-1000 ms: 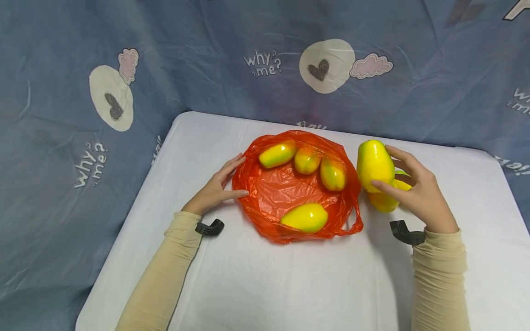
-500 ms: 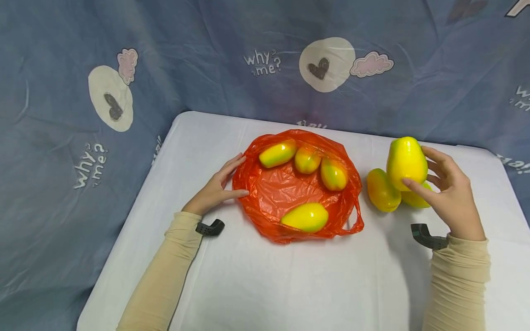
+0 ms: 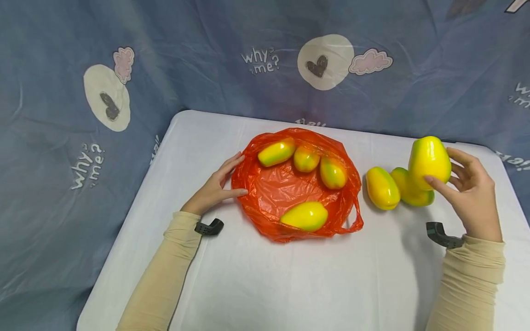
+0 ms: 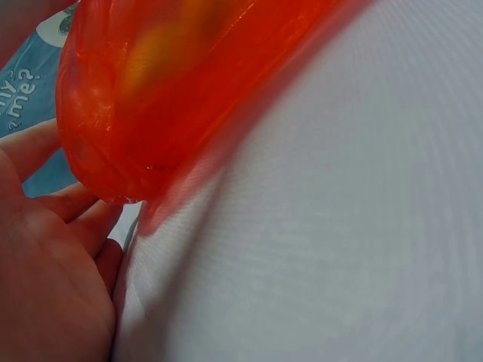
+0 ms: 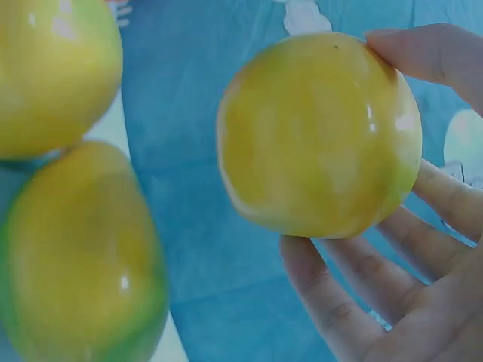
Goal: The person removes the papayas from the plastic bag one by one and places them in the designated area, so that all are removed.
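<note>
In the head view my right hand [image 3: 472, 193] holds up a glossy yellow-green mango [image 3: 429, 163], thumb on one side and fingertips on the other. The right wrist view shows this mango [image 5: 321, 139] end-on, away from the palm. Below and to its left, two more mangoes lie on the table: a near one [image 3: 383, 188] and one [image 3: 407, 186] partly covered by the raised fruit. A red plastic bag [image 3: 277, 184] lies open-mouthed at centre with several mangoes in it. My left hand [image 3: 215, 188] rests against the bag's left side, thumb and fingers spread and extended.
White cloth covers the table [image 3: 331, 285], whose far edge meets a blue printed curtain [image 3: 223, 69]. The bag's loop handle [image 3: 355, 223] sticks out at its lower right. Each wrist wears a black mount, one on the left [image 3: 210, 227] and one on the right [image 3: 443, 235].
My right hand has carried the mango to the right, away from the bag, uncovering the two mangoes on the table. The left hand and bag have stayed in place.
</note>
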Demonstrator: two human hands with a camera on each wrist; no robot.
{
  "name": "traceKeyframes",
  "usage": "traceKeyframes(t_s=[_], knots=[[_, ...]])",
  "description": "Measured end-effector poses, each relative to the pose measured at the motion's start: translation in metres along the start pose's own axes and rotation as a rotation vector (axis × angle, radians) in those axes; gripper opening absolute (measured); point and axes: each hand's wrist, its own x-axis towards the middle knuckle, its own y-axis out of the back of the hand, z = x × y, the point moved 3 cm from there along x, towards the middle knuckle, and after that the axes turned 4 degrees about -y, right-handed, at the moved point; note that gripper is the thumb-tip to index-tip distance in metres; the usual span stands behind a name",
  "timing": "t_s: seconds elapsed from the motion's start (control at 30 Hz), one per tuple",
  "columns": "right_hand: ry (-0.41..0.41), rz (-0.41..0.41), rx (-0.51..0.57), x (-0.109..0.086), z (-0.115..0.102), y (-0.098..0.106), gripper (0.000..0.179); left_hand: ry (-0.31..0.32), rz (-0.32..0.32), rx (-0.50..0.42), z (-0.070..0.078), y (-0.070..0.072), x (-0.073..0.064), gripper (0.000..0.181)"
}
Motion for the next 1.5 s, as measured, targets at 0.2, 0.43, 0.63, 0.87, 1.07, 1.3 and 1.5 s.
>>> traceKeyframes(t_s=[0.2, 0.43, 0.63, 0.87, 1.07, 1.3, 1.5], knots=[[-0.059, 0.053, 0.02, 0.002, 0.015, 0.011, 0.07, 0.008, 0.003, -0.002, -0.001, 0.0, 0.001, 0.089], [-0.173, 0.108, -0.087, 0.006, 0.03, 0.019, 0.07, 0.003, -0.002, -0.004, -0.002, 0.0, 0.001, 0.089], [-0.201, 0.083, -0.15, 0.006, 0.042, 0.025, 0.067, 0.0, -0.007, -0.006, -0.002, -0.002, 0.006, 0.089], [-0.193, 0.034, -0.118, 0.008, 0.054, 0.031, 0.069, 0.023, 0.003, 0.012, -0.001, -0.002, 0.005, 0.089], [-0.18, 0.007, -0.187, 0.009, 0.065, 0.032, 0.069, 0.041, 0.008, 0.031, -0.003, 0.002, -0.001, 0.089], [-0.165, -0.035, -0.241, 0.009, 0.077, 0.031, 0.071, 0.031, 0.011, 0.045, -0.002, 0.004, -0.004, 0.088], [-0.17, -0.058, -0.25, 0.007, 0.082, 0.036, 0.072, 0.022, -0.001, 0.046, -0.003, 0.0, 0.002, 0.089]])
